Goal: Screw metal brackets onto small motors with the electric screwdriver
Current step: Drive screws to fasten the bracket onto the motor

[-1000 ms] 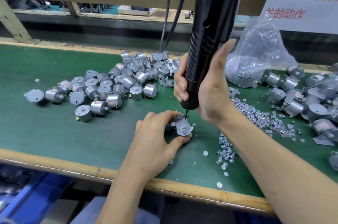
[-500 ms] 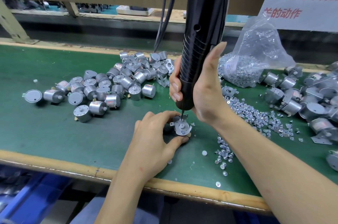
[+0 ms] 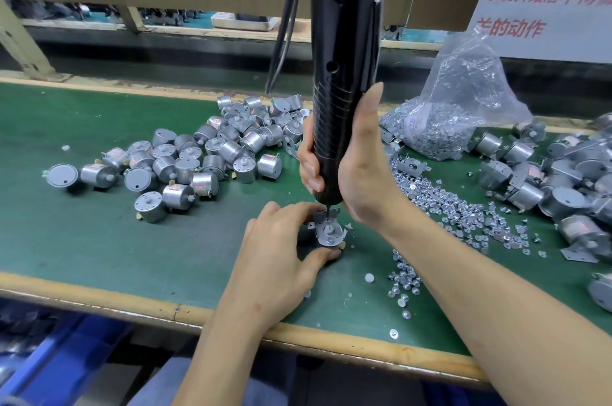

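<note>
The left hand pinches a small silver bracketed motor between thumb and curled fingers. The right hand, upright with thumb raised, wraps around a black ribbed electric screwdriver.

- electric screwdriver: top cut off by upper edge; lower barrel covered by right grip; bit tip too small to tell contact.
- motor: body mostly hidden under bracket and left grip.
- sign: red text cut at right edge.
- right motor pile: runs off frame.
- blue shapes beneath worktop: blurred.
</note>
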Motion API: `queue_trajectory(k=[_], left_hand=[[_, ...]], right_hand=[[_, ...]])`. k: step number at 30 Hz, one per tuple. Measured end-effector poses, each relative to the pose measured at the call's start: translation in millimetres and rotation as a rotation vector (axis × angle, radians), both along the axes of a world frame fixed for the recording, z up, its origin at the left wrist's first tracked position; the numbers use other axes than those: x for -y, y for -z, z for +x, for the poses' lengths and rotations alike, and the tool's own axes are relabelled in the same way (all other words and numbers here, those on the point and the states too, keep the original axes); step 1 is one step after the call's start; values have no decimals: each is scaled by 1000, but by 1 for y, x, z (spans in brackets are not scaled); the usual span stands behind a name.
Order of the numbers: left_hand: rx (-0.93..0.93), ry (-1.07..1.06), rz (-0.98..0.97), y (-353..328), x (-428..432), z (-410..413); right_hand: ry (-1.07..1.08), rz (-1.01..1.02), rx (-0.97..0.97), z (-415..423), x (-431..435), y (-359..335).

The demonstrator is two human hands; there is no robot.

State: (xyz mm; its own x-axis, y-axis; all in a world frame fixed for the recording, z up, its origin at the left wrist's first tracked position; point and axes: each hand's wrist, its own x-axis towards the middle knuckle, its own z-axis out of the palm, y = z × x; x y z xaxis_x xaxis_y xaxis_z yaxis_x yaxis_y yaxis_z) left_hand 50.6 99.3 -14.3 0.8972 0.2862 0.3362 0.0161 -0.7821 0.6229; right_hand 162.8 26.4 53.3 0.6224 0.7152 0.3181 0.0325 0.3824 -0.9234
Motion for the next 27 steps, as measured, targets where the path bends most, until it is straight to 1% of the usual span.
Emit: queue_trajectory(k=[6, 13, 20, 22, 25, 27], left_hand=[[6, -9, 10, -1, 0, 0], [7, -19, 12, -4, 2, -1], [-12, -20, 23, -9, 4, -3], [-11, -21, 18, -9, 5, -3], [18, -18, 20, -9, 5, -2], [35, -28, 28, -6, 3, -1]], right_hand=[[5, -28, -6, -1, 1, 1], [39, -9, -35, -4, 1, 0], [242, 11, -24, -9, 0, 2], [266, 50, 6, -10, 3, 4], [208, 121, 60, -6, 8, 1], [240, 129, 98, 1, 11, -6]])
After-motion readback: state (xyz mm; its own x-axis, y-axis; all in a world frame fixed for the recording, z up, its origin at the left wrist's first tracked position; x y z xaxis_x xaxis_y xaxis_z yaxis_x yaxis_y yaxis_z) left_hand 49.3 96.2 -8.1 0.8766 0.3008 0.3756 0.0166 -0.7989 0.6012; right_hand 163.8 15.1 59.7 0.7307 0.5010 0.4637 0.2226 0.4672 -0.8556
